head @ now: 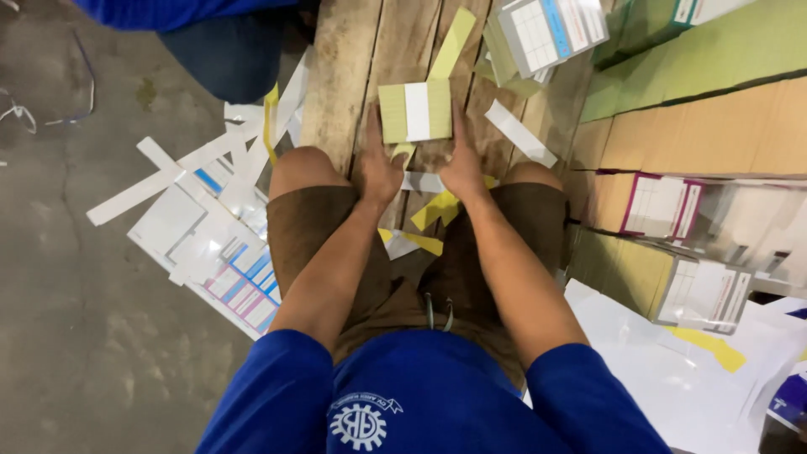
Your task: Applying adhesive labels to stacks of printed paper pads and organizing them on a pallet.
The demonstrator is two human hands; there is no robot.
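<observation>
Nearest the camera was the person's blue shirt, with a white emblem on the chest, and below it brown shorts over 2 bent knees. Both bare forearms reached forward between the knees to a wooden pallet.

The left hand and the right hand lay close together but not touching, each pressed against the near edge of a small green pad with a white band. The fingers rested on its lower corners; whether they gripped it or only steadied it could not be told. The pad lay flat on the planks, just beyond the fingertips, its long axis running left to right across the boards, and its white band ran front to back across the middle.

A yellow-green strip lay just behind the pad, pointing away and slightly right. A white strip lay to the right of it, slanted. Yellow scraps sat between the wrists. Loose printed sheets littered the concrete floor at left. Stacked green and tan bundles stood at right. Another person's blue sleeve showed at the top left.
</observation>
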